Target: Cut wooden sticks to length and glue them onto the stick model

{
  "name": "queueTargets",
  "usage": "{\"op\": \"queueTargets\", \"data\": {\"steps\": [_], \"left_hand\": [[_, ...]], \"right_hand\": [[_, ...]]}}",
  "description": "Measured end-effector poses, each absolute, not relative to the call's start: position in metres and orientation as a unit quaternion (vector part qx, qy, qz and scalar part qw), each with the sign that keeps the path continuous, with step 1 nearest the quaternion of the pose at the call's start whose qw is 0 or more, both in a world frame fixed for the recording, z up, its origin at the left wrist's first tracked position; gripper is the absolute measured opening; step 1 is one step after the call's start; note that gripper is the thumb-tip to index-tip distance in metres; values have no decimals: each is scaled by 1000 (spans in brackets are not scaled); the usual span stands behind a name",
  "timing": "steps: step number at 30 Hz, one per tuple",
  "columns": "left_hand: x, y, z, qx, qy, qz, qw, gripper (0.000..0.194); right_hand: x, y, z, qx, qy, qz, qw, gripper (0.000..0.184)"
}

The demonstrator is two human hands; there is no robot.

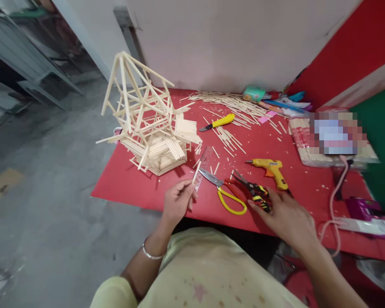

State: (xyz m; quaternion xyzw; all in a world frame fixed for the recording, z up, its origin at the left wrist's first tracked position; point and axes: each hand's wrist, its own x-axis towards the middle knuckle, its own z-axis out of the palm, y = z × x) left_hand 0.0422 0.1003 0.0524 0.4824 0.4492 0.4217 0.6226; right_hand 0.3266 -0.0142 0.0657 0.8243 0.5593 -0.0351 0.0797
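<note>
My left hand (179,201) pinches a short, pale wooden stick (196,172) that points up and away from me. My right hand (290,218) has its fingers on the black-and-yellow handles of a pliers-like tool (259,194); its narrow jaws point to the left. Between my hands lie scissors (232,204) with a yellow handle loop, and a red handle part beside it. Beyond my left hand stands a frame model (141,115) built of wooden sticks, with a peaked top. A clear ruler (205,156) lies partly behind the held stick.
On the red table top (131,188) are a yellow utility knife (223,121), a yellow glue gun (271,168) and many loose sticks (224,102). Packaged sticks (303,145) lie at the right, near a pink cable (332,205). A wall (227,47) rises behind.
</note>
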Motion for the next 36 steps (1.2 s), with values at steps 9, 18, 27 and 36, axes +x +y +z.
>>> {"op": "queueTargets", "data": {"steps": [9, 18, 27, 36], "left_hand": [[36, 95, 51, 478, 473, 404, 620, 32], [19, 93, 37, 647, 543, 323, 426, 28], [19, 82, 19, 743, 590, 248, 197, 24], [21, 81, 23, 678, 631, 260, 274, 23]], "right_hand": [[321, -19, 62, 814, 576, 18, 78, 70], [238, 13, 67, 660, 664, -192, -293, 24], [233, 86, 68, 580, 791, -114, -156, 31], [255, 100, 82, 571, 731, -329, -179, 25]]}}
